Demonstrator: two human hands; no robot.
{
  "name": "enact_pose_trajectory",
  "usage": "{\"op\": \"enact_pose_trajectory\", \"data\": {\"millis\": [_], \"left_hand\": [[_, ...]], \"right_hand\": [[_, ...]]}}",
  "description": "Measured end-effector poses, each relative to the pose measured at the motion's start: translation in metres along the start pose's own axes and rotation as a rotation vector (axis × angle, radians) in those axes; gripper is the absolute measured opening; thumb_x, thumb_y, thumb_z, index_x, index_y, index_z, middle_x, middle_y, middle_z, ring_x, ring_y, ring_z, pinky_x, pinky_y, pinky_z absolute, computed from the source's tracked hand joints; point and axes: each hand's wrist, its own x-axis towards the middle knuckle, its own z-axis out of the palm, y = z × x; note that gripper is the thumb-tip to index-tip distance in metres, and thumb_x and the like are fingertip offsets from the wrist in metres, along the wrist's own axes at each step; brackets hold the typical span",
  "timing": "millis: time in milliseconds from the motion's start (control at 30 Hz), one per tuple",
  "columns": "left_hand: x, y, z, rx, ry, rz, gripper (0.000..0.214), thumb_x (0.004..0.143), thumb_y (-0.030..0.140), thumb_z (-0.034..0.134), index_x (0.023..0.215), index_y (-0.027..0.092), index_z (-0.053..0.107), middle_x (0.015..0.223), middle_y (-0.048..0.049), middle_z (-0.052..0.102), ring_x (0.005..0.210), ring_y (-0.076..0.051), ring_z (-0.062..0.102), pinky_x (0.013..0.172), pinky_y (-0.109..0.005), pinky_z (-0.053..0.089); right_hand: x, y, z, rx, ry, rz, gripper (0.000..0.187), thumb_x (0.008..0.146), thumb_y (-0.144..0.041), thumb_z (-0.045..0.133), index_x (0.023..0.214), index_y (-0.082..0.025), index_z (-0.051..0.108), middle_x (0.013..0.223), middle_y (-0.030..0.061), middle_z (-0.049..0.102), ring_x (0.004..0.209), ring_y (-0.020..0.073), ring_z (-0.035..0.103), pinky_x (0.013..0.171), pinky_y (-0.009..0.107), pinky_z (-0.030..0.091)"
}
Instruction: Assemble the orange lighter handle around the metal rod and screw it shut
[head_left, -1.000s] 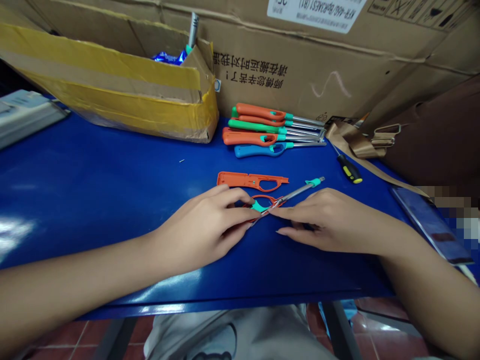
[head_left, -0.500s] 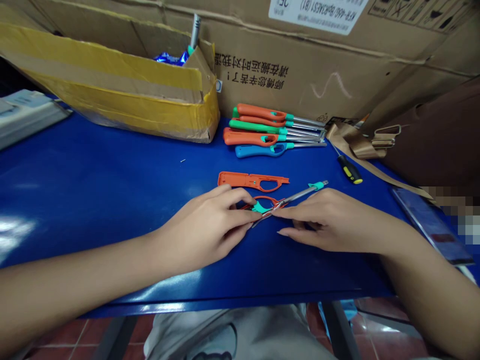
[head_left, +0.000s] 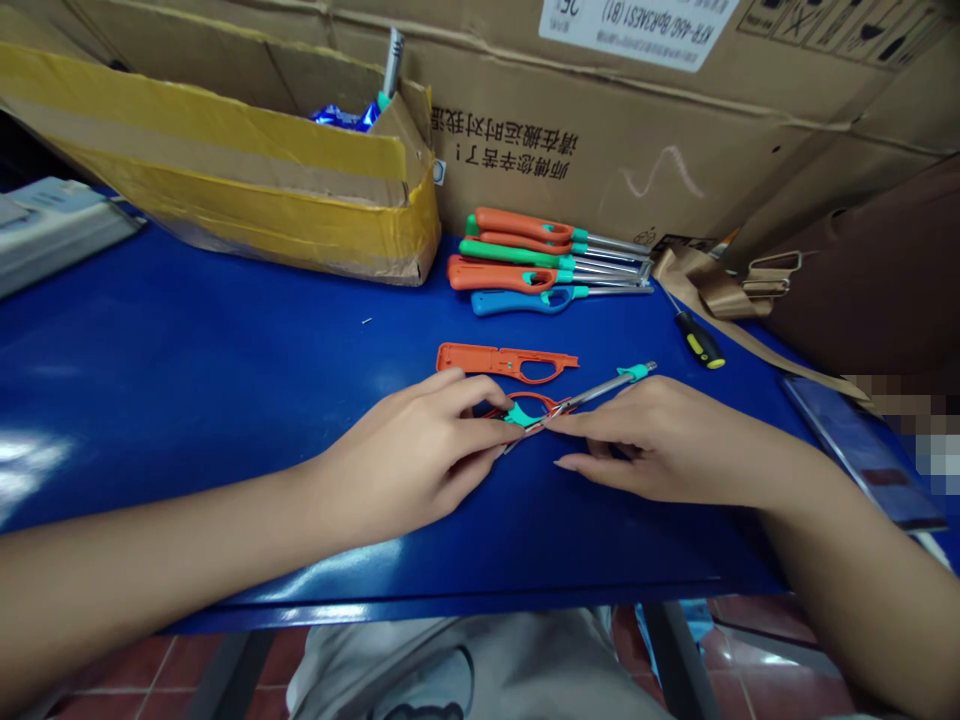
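Observation:
An opened orange utility lighter lies in the middle of the blue table. My left hand (head_left: 442, 440) has its fingers closed on the near half of the orange handle (head_left: 551, 398), by its teal trigger (head_left: 522, 414); the fingers hide much of this half. A thin metal nozzle tube (head_left: 600, 388) with a teal collar (head_left: 634, 373) slants up to the right from it. My right hand (head_left: 652, 440) reaches in from the right. Its index fingertip touches the front end of the handle, near a thin wire, while its thumb stands apart. The other orange handle half (head_left: 502, 361) lies just beyond, inner side up.
Several assembled lighters (head_left: 517, 255) lie behind, against a big cardboard box (head_left: 637, 110). A yellow-taped carton (head_left: 300, 200) stands back left. At right are a screwdriver (head_left: 701, 340), a brown strap (head_left: 712, 285) and a phone (head_left: 855, 450). A tiny pin (head_left: 366, 321) lies left.

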Motion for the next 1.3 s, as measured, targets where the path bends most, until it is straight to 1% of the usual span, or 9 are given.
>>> {"op": "enact_pose_trajectory", "data": {"millis": [233, 400, 533, 667, 733, 833, 933, 1100, 1300], "left_hand": [[0.002, 0.0, -0.002, 0.066, -0.013, 0.042, 0.029, 0.101, 0.019, 0.054, 0.122, 0.024, 0.073, 0.119, -0.0068, 0.068, 0.11, -0.024, 0.063, 0.091, -0.037, 0.056], [0.003, 0.0, -0.006, 0.282, -0.051, 0.154, 0.031, 0.103, 0.021, 0.05, 0.124, 0.021, 0.073, 0.114, -0.0083, 0.072, 0.1, -0.026, 0.067, 0.083, -0.039, 0.06], [0.003, -0.003, -0.007, 0.407, -0.067, 0.226, 0.034, 0.102, 0.021, 0.053, 0.132, 0.018, 0.068, 0.12, -0.0093, 0.073, 0.101, -0.028, 0.068, 0.079, -0.04, 0.062], [0.005, -0.006, -0.007, 0.443, -0.033, 0.249, 0.035, 0.104, 0.022, 0.049, 0.134, 0.021, 0.067, 0.127, -0.0078, 0.073, 0.102, -0.026, 0.069, 0.079, -0.039, 0.062], [0.006, -0.008, -0.007, 0.439, -0.011, 0.254, 0.035, 0.106, 0.022, 0.046, 0.133, 0.023, 0.068, 0.128, -0.0076, 0.073, 0.104, -0.026, 0.069, 0.08, -0.038, 0.062], [0.007, -0.011, -0.007, 0.416, -0.014, 0.256, 0.034, 0.106, 0.022, 0.047, 0.133, 0.023, 0.068, 0.129, -0.008, 0.072, 0.108, -0.025, 0.069, 0.085, -0.038, 0.061], [0.007, -0.014, -0.009, 0.377, -0.022, 0.255, 0.033, 0.105, 0.022, 0.049, 0.131, 0.024, 0.069, 0.128, -0.0076, 0.073, 0.109, -0.025, 0.069, 0.088, -0.038, 0.061], [0.007, -0.023, -0.007, 0.266, 0.032, 0.267, 0.03, 0.105, 0.021, 0.052, 0.128, 0.024, 0.07, 0.126, -0.0063, 0.075, 0.109, -0.023, 0.071, 0.093, -0.037, 0.06], [0.008, -0.025, -0.004, 0.108, 0.144, 0.184, 0.019, 0.102, 0.025, 0.06, 0.113, 0.02, 0.075, 0.11, -0.0052, 0.08, 0.102, -0.02, 0.073, 0.092, -0.036, 0.058]], "right_hand": [[-0.001, -0.003, 0.0, -0.125, 0.023, -0.035, 0.021, 0.1, -0.032, 0.062, 0.114, -0.023, 0.074, 0.092, -0.0004, 0.081, 0.067, 0.0147, 0.069, 0.061, 0.029, 0.039], [0.0, -0.003, 0.002, -0.167, 0.046, -0.041, 0.022, 0.101, -0.035, 0.058, 0.106, -0.021, 0.076, 0.086, 0.0008, 0.079, 0.068, 0.0157, 0.07, 0.061, 0.03, 0.04], [0.003, 0.002, 0.003, -0.189, 0.185, 0.049, 0.022, 0.102, -0.03, 0.056, 0.1, -0.022, 0.076, 0.089, 0.001, 0.078, 0.075, 0.0155, 0.071, 0.065, 0.028, 0.041], [0.006, 0.01, 0.006, -0.216, 0.316, 0.175, 0.021, 0.099, -0.026, 0.055, 0.089, -0.018, 0.071, 0.085, 0.0034, 0.072, 0.073, 0.0154, 0.066, 0.064, 0.028, 0.041], [0.006, 0.013, 0.006, -0.171, 0.304, 0.191, 0.017, 0.098, -0.027, 0.057, 0.092, -0.019, 0.07, 0.09, 0.0033, 0.07, 0.075, 0.0149, 0.064, 0.065, 0.027, 0.041], [0.006, 0.012, 0.005, -0.081, 0.2, 0.139, 0.012, 0.097, -0.028, 0.06, 0.103, -0.022, 0.069, 0.106, 0.0026, 0.068, 0.082, 0.0146, 0.064, 0.069, 0.026, 0.043], [0.007, 0.01, 0.003, -0.031, 0.104, 0.098, 0.011, 0.095, -0.024, 0.062, 0.105, -0.022, 0.066, 0.113, 0.003, 0.066, 0.084, 0.0141, 0.063, 0.068, 0.026, 0.042], [0.011, 0.012, 0.005, 0.031, 0.106, 0.091, 0.003, 0.096, -0.02, 0.06, 0.097, -0.02, 0.062, 0.102, 0.0026, 0.066, 0.077, 0.0129, 0.058, 0.066, 0.025, 0.039], [0.01, 0.015, 0.007, 0.067, 0.12, 0.081, 0.005, 0.097, -0.021, 0.061, 0.093, -0.019, 0.062, 0.095, 0.0026, 0.064, 0.075, 0.013, 0.055, 0.066, 0.025, 0.038]]}}
